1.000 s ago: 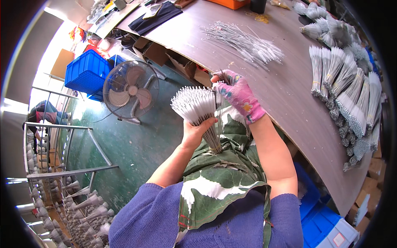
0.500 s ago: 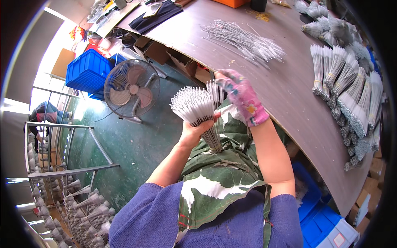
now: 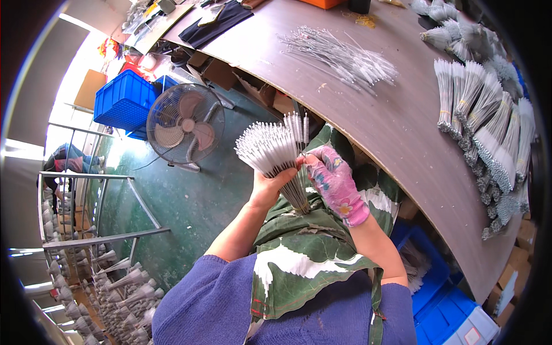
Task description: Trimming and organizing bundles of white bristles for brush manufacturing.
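My bare left hand (image 3: 268, 188) is wrapped round a thick bundle of thin wire brushes (image 3: 265, 145), their white bristle heads up and metal stems narrowing toward my lap. A few brushes with greyer-looking heads (image 3: 296, 127) stand slightly apart at the bundle's right side. My right hand (image 3: 340, 187), in a pink flowered glove with bare fingertips, is closed against the stems of these brushes, beside my left fingertips. Exactly how many stems it pinches is hidden. The lower stem ends rest by the green leaf-patterned apron (image 3: 310, 270).
On the table (image 3: 437, 190) to the right lie a loose pile of wire brushes (image 3: 339, 60) and several tied bundles (image 3: 486, 123). A standing fan (image 3: 187, 125), blue crates (image 3: 123, 100) and a metal rack (image 3: 103, 244) are at left. Blue bins (image 3: 437, 305) sit under the table.
My right hand has come down from above the bundle's right side to the stems next to my left fingers. The left hand still holds the bundle in nearly the same place.
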`<state>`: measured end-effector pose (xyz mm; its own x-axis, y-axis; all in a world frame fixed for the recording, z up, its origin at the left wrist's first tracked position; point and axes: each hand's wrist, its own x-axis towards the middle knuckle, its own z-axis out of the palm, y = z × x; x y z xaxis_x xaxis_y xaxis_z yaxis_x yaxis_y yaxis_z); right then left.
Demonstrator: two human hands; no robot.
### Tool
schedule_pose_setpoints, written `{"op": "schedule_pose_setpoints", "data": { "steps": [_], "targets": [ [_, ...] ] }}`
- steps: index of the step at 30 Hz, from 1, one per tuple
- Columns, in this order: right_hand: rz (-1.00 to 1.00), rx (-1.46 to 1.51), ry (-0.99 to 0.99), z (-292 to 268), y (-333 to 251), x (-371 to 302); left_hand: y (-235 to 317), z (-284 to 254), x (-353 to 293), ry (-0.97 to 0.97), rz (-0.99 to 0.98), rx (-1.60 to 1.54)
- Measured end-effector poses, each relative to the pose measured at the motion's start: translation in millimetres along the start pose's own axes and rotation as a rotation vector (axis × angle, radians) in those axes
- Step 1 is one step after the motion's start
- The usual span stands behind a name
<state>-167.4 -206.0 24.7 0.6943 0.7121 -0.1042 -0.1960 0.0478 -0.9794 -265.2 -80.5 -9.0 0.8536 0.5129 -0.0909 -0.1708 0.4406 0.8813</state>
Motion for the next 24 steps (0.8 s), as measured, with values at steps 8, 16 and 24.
{"op": "schedule_pose_setpoints", "data": {
  "steps": [8, 16, 24],
  "targets": [
    [0.006, -0.012, 0.062, 11, 2, 1, -1, -4, 0, -0.004, 0.001, 0.035],
    [-0.027, -0.022, 0.115, 20, 10, -2, -2, -5, -3, 0.001, 0.015, 0.026],
    [0.096, 0.267, 0.153, 30, 13, -5, 3, -2, -3, -0.03, -0.046, -0.032]
  ]
}}
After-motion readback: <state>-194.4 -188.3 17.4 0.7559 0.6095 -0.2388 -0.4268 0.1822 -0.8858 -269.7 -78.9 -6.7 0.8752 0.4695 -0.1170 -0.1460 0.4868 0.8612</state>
